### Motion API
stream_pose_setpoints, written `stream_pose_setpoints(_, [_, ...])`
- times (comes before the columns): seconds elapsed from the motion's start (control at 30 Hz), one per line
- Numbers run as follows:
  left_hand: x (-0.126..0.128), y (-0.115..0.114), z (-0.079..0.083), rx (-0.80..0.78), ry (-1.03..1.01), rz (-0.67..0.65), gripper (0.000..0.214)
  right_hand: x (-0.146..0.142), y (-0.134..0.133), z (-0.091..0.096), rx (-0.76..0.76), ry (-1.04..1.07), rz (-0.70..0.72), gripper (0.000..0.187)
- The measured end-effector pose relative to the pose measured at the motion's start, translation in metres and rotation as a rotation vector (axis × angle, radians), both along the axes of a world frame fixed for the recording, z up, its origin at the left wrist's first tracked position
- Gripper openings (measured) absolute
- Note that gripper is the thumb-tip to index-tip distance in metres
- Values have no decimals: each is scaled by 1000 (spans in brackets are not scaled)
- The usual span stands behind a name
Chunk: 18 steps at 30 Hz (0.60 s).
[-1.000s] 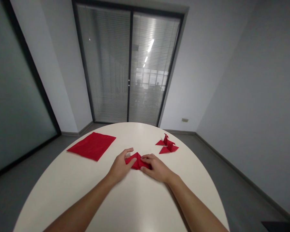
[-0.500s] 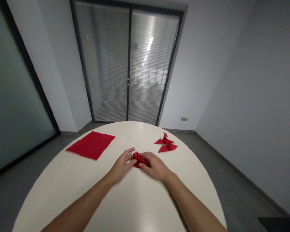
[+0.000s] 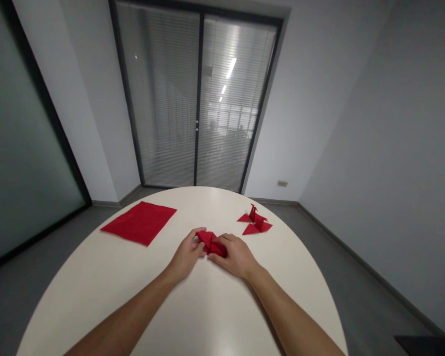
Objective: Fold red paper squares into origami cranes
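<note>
A small, partly folded piece of red paper (image 3: 210,242) lies on the round white table (image 3: 193,306) between both my hands. My left hand (image 3: 185,254) pinches its left edge with curled fingers. My right hand (image 3: 234,255) presses and grips its right side, covering part of it. A flat stack of red paper sheets (image 3: 140,222) rests at the table's left. A finished red folded paper figure (image 3: 256,222) with spread wings stands at the far right of the table.
The table's curved far edge lies just beyond the paper items. Behind it are grey floor, a glass door with blinds (image 3: 196,99), a glass wall at left and a plain wall at right.
The red paper went from a wider flat triangle to a narrower, thicker folded shape. Both hands have drawn closer together on it.
</note>
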<state>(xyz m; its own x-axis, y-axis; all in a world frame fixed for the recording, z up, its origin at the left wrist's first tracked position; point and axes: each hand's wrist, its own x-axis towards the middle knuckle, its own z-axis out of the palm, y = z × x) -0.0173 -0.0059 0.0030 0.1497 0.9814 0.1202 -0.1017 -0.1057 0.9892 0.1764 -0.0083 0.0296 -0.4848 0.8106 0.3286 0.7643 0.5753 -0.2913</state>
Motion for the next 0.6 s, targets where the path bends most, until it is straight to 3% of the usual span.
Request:
stream_pose_setpoints(0.17, [-1, 2, -1, 21, 26, 58, 51, -8, -2, 3, 19, -32, -65, 23])
stream_pose_setpoints(0.37, [-1, 0, 7, 27, 2, 155, 45, -15, -5, 6, 11, -3, -89, 27])
stream_pose_setpoints(0.6, [-3, -1, 8, 60, 11, 173, 47, -18, -6, 6, -39, 99, -88, 22])
